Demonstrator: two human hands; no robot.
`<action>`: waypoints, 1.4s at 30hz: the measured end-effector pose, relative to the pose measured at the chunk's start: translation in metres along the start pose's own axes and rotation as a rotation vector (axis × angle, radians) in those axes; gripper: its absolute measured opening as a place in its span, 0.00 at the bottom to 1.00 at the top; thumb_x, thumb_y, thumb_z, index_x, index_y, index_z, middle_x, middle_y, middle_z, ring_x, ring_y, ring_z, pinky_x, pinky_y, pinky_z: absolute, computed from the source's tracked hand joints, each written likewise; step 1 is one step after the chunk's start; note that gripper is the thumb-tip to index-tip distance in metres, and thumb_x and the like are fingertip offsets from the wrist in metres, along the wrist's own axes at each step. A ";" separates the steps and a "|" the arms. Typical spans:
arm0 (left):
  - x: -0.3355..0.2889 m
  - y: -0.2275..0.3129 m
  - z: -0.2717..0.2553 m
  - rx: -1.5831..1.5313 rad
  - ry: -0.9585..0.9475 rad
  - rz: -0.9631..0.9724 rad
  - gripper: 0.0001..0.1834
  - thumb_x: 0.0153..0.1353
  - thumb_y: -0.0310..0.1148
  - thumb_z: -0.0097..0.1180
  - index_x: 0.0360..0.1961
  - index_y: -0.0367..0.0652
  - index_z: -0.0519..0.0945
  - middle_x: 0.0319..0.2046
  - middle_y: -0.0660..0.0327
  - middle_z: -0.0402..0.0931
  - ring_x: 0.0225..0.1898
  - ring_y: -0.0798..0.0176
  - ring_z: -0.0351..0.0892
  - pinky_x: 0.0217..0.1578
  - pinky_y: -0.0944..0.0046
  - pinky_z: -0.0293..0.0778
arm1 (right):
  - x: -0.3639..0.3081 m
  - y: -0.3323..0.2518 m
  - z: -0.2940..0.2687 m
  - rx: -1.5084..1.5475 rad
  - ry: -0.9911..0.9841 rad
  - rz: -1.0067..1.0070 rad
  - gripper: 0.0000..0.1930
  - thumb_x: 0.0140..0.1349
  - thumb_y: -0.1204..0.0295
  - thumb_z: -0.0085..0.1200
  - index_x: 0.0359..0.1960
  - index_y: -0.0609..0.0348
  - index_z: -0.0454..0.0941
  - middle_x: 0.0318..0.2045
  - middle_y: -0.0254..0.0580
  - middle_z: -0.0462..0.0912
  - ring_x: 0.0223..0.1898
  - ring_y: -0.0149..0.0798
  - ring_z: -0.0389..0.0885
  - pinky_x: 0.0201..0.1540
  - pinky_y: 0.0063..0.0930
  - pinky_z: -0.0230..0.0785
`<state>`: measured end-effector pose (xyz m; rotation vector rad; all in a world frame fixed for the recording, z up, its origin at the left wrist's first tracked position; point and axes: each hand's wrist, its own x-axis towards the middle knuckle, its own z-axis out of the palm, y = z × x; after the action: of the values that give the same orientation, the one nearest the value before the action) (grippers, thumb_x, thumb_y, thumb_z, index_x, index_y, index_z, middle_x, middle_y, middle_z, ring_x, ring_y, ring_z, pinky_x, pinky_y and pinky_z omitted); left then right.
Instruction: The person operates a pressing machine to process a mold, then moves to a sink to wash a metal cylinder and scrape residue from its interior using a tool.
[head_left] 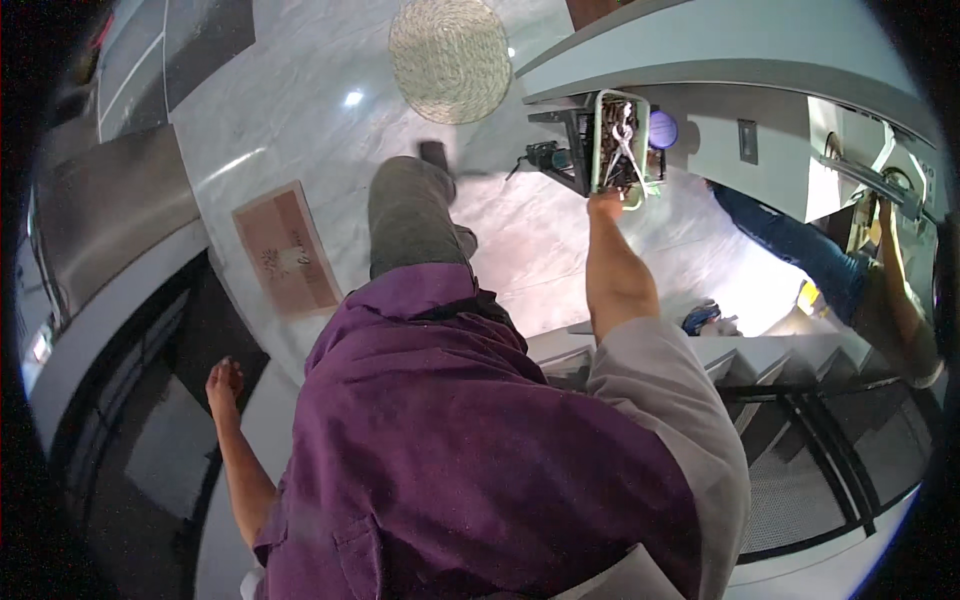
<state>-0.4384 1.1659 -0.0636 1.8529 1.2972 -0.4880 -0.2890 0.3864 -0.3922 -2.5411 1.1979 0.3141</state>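
My right hand (605, 203) is closed on the near end of a pale green rimmed tray (598, 135), ahead and to the right. Inside the tray lie silvery pliers-like tools (622, 140) over a dark jumble too small to make out. A round purple thing (662, 130) shows just right of the tray. To its left is a dark tool-like item (548, 156), beside a black bracket-like piece (578, 150). My left hand (225, 382) hangs low at my left side, fingers loosely curled and apart, with nothing in it.
A round woven mat (450, 60) lies ahead on the marble-like floor, and a brown doormat (287, 250) to the left. At the right another person, in blue jeans (790, 235), reaches toward a pale panel. Stair steps with a black railing (810, 460) run along the lower right.
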 end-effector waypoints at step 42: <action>0.842 0.636 -0.389 -0.783 0.210 0.143 0.19 0.64 0.44 0.55 0.28 0.36 0.79 0.24 0.63 0.77 0.28 0.69 0.72 0.34 0.64 0.69 | -0.149 -1.541 0.223 -0.189 -1.031 -1.020 0.09 0.63 0.67 0.53 0.31 0.59 0.80 0.19 0.35 0.74 0.17 0.31 0.68 0.17 0.28 0.59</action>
<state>0.4239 1.8808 -0.1667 1.3266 1.2336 0.2803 0.8018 1.4999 -0.2630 -2.1835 -0.4950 1.2351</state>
